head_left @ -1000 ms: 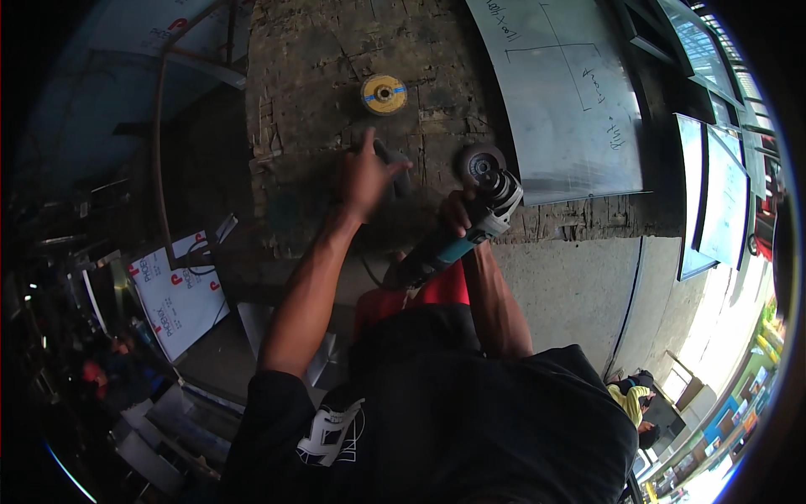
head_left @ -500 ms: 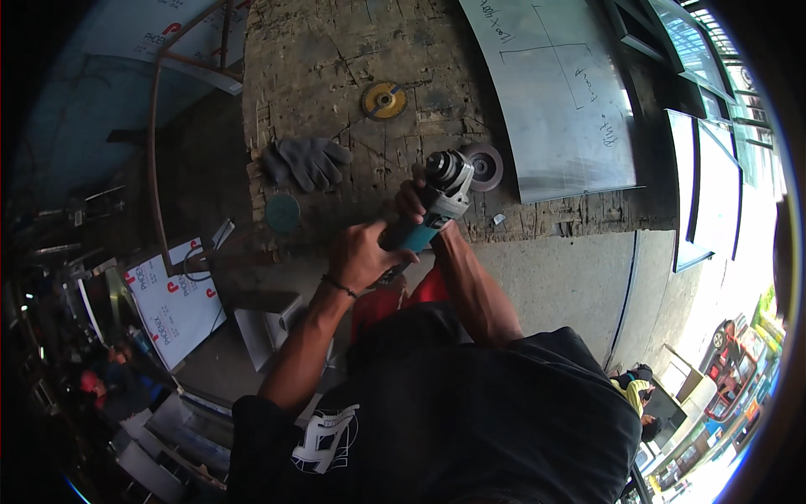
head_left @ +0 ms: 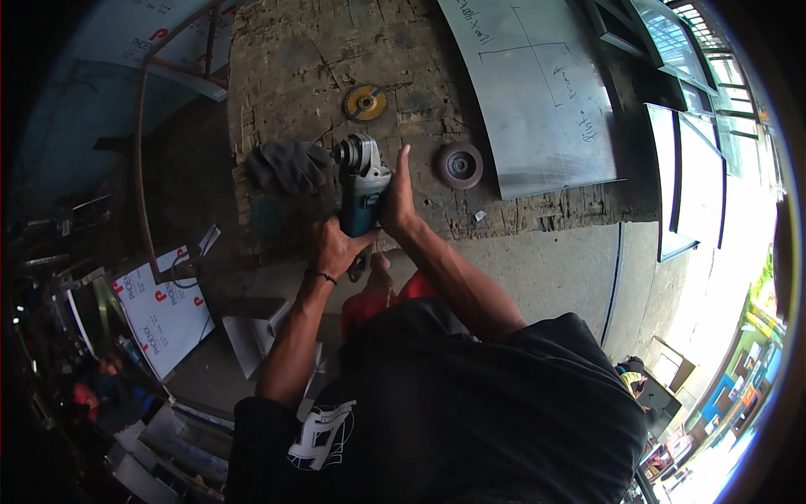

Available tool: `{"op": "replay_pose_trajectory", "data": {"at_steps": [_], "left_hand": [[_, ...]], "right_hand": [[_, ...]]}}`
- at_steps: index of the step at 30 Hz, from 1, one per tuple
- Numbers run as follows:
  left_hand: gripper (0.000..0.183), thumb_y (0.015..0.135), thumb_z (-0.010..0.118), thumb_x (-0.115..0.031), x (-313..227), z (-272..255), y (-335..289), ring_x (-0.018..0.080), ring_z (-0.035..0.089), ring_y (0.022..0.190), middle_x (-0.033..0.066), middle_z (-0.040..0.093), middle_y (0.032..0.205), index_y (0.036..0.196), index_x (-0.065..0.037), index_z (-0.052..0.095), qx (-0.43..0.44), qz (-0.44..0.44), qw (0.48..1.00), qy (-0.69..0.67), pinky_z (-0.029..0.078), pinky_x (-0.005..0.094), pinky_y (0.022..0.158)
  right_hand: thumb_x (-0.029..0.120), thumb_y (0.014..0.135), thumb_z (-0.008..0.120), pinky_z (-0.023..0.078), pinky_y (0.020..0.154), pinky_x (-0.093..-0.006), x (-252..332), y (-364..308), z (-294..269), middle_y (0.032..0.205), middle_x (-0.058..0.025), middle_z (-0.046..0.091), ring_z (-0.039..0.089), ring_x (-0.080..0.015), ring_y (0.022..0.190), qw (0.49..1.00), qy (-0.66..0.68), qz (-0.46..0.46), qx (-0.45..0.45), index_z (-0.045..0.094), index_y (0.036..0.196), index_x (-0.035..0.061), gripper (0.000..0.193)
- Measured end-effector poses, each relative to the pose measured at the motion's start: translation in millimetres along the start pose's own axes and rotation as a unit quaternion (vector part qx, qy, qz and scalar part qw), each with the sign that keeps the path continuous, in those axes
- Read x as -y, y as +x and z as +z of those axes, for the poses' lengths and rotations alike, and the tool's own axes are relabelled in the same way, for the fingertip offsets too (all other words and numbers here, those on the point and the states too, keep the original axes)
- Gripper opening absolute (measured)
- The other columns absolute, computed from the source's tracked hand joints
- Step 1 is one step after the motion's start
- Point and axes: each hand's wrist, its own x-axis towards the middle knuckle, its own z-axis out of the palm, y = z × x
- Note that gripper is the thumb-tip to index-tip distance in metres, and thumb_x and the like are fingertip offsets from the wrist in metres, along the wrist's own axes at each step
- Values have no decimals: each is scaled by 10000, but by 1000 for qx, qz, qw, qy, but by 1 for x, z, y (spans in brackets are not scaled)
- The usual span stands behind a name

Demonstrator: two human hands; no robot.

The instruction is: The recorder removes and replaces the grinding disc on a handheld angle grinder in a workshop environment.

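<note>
Across the upper middle of the view spreads a worn wooden table point(head_left: 294, 80), its surface dark, scarred and pitted, the near edge rough. On its right side lies a grey metal sheet point(head_left: 546, 126) marked with dark lines and handwriting, its lower corner reaching near that edge. Lower left, off the table, a white panel point(head_left: 164, 311) with red and dark print stands at a slant.

Over the near part of the table is an angle grinder point(head_left: 361, 189), teal body and grey metal head, the head pointing away from the person and its spindle side turned left; whether it touches the wood I cannot tell. The left hand point(head_left: 333, 245), with a dark band at the wrist, has its fingers wrapped about the lower body, thumb laid across it. The right hand point(head_left: 399, 197) rests against the grinder's right side, its visible fingers straight and uncurled.

Just left of the grinder's head lies a crumpled grey glove point(head_left: 290, 166). Right of the right hand sits a dark abrasive disc point(head_left: 458, 165), flat on the wood. Beyond the grinder head is a smaller yellow disc point(head_left: 364, 102) with a metal centre. Between the sheet and the near edge lies a pale scrap point(head_left: 480, 216).
</note>
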Motion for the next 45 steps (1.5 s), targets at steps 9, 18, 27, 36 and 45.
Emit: {"op": "replay_pose_trajectory", "data": {"at_steps": [9,18,27,36,45], "left_hand": [[566,643,884,-412,5,3,14,410,698,767,232,689,799,895,42,659,-10,56,994,97,553,462,655],[607,702,814,-511,-21,12,2,368,708,794,176,690,870,968,7,641,17,13,950,311,564,471,656],[619,726,793,-526,-30,18,2,343,713,814,157,693,894,1008,4,643,17,-17,945,325,572,462,672],[665,767,753,-538,-33,21,-1,337,690,969,160,672,1042,1140,-5,616,59,-75,943,319,555,489,767],[567,701,824,-497,-26,24,-3,349,710,752,164,687,815,918,-10,631,-47,16,947,317,569,450,622]], "right_hand": [[548,1050,321,256,1155,-343,13,-61,5,1314,-126,593,467,-222,1312,997,-61,-40,-19,516,1363,38,629],[230,829,738,460,994,-374,94,-108,-24,1278,-204,599,586,-351,1186,668,-736,-107,9,529,1344,4,600],[206,726,806,432,950,-451,171,-44,-66,1251,-168,559,501,-340,1200,289,-937,-194,-14,541,1249,51,606],[214,800,755,551,712,-401,189,-45,8,819,-185,699,721,-309,818,670,-721,-166,57,652,1008,10,309],[235,810,731,559,735,-385,135,-16,7,822,-218,705,731,-312,832,662,-727,-184,-9,679,982,-7,301]]}}
